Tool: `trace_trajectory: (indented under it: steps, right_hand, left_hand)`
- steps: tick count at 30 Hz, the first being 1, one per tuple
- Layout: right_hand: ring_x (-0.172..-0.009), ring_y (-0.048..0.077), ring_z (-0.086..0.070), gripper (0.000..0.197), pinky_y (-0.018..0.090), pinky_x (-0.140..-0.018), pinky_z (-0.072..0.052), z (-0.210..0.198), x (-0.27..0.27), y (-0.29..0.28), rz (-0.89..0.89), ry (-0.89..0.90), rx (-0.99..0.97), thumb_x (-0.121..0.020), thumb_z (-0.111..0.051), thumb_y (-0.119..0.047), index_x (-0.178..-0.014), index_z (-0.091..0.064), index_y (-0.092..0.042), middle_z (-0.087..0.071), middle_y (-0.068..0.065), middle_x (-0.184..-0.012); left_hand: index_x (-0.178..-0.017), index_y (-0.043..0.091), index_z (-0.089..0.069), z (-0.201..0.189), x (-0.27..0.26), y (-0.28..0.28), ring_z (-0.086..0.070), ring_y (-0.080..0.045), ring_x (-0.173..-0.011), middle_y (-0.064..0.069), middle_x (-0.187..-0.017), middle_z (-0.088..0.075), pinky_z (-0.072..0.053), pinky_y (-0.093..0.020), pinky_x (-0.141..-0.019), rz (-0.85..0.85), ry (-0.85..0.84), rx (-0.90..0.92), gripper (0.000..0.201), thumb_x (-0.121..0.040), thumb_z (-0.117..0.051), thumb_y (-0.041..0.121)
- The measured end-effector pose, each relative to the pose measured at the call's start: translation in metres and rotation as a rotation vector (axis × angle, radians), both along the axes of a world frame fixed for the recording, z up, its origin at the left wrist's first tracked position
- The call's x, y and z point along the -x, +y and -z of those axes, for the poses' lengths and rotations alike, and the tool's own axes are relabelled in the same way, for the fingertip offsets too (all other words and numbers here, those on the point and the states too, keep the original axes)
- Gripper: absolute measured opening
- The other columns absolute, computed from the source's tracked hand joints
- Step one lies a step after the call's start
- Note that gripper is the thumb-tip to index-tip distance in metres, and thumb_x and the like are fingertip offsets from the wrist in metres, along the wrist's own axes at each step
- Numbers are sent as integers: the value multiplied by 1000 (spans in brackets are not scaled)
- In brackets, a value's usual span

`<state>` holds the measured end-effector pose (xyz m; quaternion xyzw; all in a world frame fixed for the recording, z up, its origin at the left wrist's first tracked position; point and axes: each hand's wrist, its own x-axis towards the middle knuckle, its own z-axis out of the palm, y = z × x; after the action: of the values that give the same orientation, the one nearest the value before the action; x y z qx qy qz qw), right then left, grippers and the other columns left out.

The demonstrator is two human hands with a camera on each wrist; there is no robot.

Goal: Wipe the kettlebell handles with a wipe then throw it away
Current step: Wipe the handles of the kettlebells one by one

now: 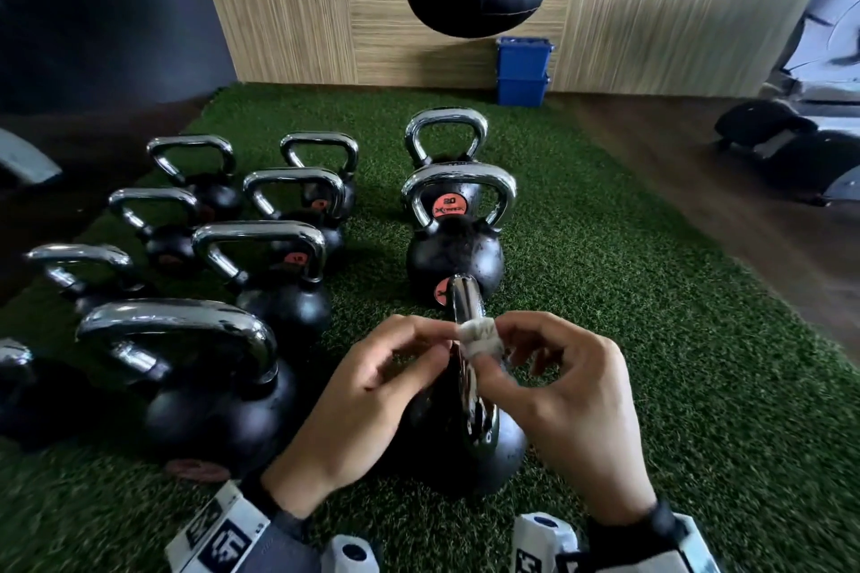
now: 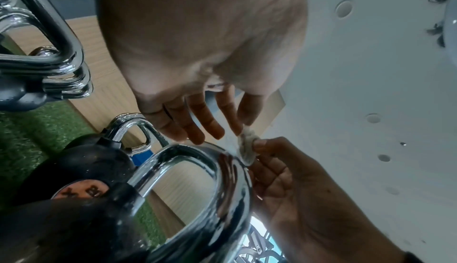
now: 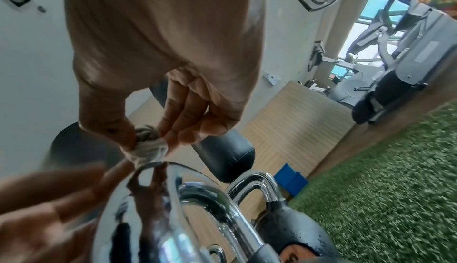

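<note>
Wiping is the step in hand: a small white wipe (image 1: 479,335), bunched into a wad, sits on top of the chrome handle (image 1: 466,307) of the nearest kettlebell (image 1: 502,447), which stands on the green turf (image 1: 651,340) directly beneath both hands. The right hand (image 1: 565,409) pinches the wad between thumb and forefinger, its other fingers loosely curled behind; the right wrist view shows the wad touching the crown of the handle just below those fingertips. The left hand (image 1: 367,391) comes in from the other side, and its thumb and forefinger appear to nip the near edge of the same wad, while the remaining fingers hang relaxed and hold nothing. From the left wrist view the wipe lies just past the left fingertips, against the top bend of the handle.

Judging by how the wad sits, only the crown of this handle is under the cloth; the two legs of the handle below the hands look unreached. The next move calls for drawing the wipe along the bar and down each side, keeping it wrapped round the chrome so it does not slip off the smooth metal. Many more kettlebells stand to the left of the left hand, and two more (image 1: 453,219) beyond the fingertips, so much of the job likely remains. A blue bin (image 1: 521,70) stands well beyond both hands by the wooden wall and would probably serve for discarding.
</note>
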<state>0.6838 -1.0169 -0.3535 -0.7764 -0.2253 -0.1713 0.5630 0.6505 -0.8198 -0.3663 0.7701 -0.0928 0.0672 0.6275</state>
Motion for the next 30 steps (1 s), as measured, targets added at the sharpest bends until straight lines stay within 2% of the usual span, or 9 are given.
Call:
trace_trajectory:
  steps: [4, 8, 10, 14, 17, 20, 24, 27, 30]
  right_hand:
    - [-64, 7, -69, 18, 16, -59, -54, 8, -12, -15, 22, 82, -30, -74, -84, -17, -87, -77, -27, -75, -13, -77]
    - [-69, 1, -71, 20, 13, -63, -55, 25, -26, -28, 68, 180, -6, -75, -85, -17, -87, -76, -28, -76, -18, -81]
    - [-69, 0, -70, 18, 13, -63, -55, 33, -33, -32, 59, 213, 11, -76, -85, -18, -86, -75, -28, -75, -19, -81]
    - [-70, 5, -70, 14, 22, -67, -59, 52, -45, -35, 47, 278, -8, -77, -83, -22, -87, -74, -25, -75, -13, -81]
    - [-68, 2, -69, 12, 15, -65, -56, 67, -55, -32, 75, 266, 17, -77, -83, -23, -84, -75, -28, -75, -15, -79]
    - [-65, 2, -65, 19, 18, -61, -56, 78, -66, -24, 64, 297, -16, -79, -82, -13, -78, -69, -27, -73, -16, -76]
    - [-74, -5, -67, 28, 14, -69, -55, 81, -79, -14, 157, 299, 91, -77, -83, -24, -76, -62, -41, -67, -20, -74]
    - [-73, -15, -66, 16, 7, -64, -54, 84, -87, -7, 191, 261, 108, -77, -84, -31, -80, -71, -40, -70, -25, -75]
    - [-74, 1, -73, 9, 31, -76, -63, 93, -94, 6, 183, 342, 69, -78, -82, -29, -87, -80, -28, -77, -11, -81]
  left_hand:
    - [-141, 53, -39, 35, -8, 10, -31, 1, -145, 24, -153, -39, -34, -37, -121, -87, 65, -585, 82, -68, -72, 35]
    - [-159, 37, 21, 79, -23, -9, 24, -15, -155, 13, -167, 27, -1, -44, -130, 39, 249, -902, 159, -42, -71, 92]
    - [-162, 26, 12, 96, -28, -27, 13, -21, -159, 6, -172, 11, -2, -44, -131, -40, 148, -819, 159, -44, -65, 98]
    - [-156, 5, -31, 110, -33, -32, -35, -23, -147, -6, -156, -39, -27, -40, -123, -164, -124, -760, 122, -63, -75, 70]
    - [-152, 4, -38, 109, -34, -25, -40, -24, -144, -7, -153, -44, -32, -43, -121, -120, -154, -681, 113, -63, -82, 59]
    - [-143, 26, -45, 93, -39, -7, -53, -27, -134, -7, -141, -56, -42, -45, -116, 73, -101, -460, 97, -61, -94, 41]
    - [-125, 46, -50, 79, -45, 11, -54, 11, -121, 16, -124, -59, -41, -20, -111, 194, -128, -447, 84, -61, -100, 21]
    - [-126, 37, -47, 83, -43, 7, -58, -7, -124, 10, -127, -59, -44, -32, -113, 156, -109, -411, 85, -61, -99, 18]
    - [-129, 35, -46, 89, -41, 6, -58, -19, -128, 3, -132, -60, -44, -42, -114, 122, -120, -378, 88, -60, -98, 18]
